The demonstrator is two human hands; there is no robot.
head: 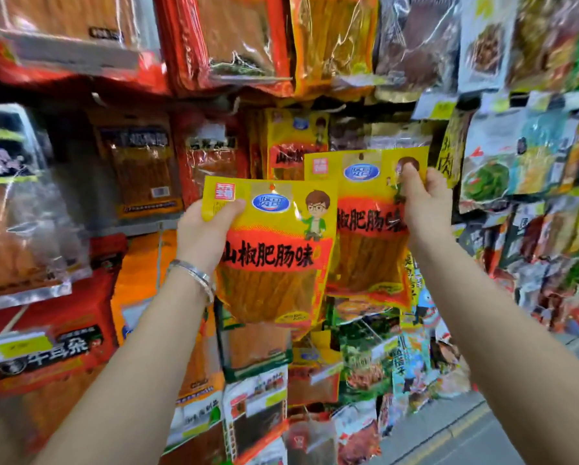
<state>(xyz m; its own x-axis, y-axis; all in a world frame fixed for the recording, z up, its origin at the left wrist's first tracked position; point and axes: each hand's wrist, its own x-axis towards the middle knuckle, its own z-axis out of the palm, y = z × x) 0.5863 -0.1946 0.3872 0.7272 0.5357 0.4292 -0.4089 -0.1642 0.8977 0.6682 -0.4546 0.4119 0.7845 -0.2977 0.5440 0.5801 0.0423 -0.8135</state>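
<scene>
Yellow front packet (274, 226) pinched by left hand (202, 231) — rear packet (365, 199) by right hand (424, 204).

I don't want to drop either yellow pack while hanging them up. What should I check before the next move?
1. Left hand grips near pack at its top corner: ok.
2. Right hand pinches far pack at its top corner: ok.
3. Both packs' hang holes uncovered: ok.
4. Matching hanging pack behind them: ok.
5. Room in front of that hanging pack: cannot tell.
</scene>
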